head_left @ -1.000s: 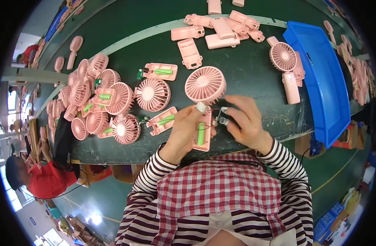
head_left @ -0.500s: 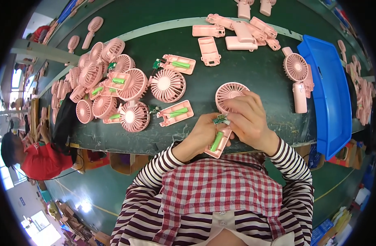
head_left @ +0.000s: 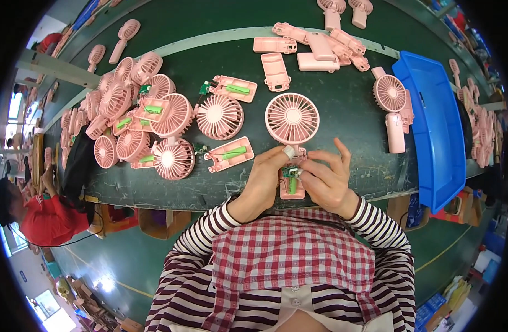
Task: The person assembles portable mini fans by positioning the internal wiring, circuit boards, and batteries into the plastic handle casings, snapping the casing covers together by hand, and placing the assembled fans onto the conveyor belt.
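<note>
A pink handheld fan lies face up in front of me, its round head (head_left: 292,119) pointing away. Its handle shell (head_left: 292,195) is uncovered and holds a green battery cell (head_left: 293,186). Around the left side of the handle, my left hand (head_left: 258,180) is closed, with a white wrap on its thumb. My right hand (head_left: 327,182) pinches at the edge of a small green circuit board (head_left: 290,172) over the handle, thumb and forefinger together and other fingers raised. Thin wires run beside the board. The fingers partly hide the joint between head and handle.
Many pink fans (head_left: 127,105) are heaped at the left, some with uncovered batteries. Pink handle covers (head_left: 320,47) lie at the back beside an empty-looking shell (head_left: 275,72). A blue tray (head_left: 436,133) stands at the right, near more fan parts (head_left: 395,133). A person in red (head_left: 52,218) sits far left.
The fan head has been uncovered as my right hand drew back toward me from it. The handle now lies straighter, and my right fingers have moved down to the circuit board.
</note>
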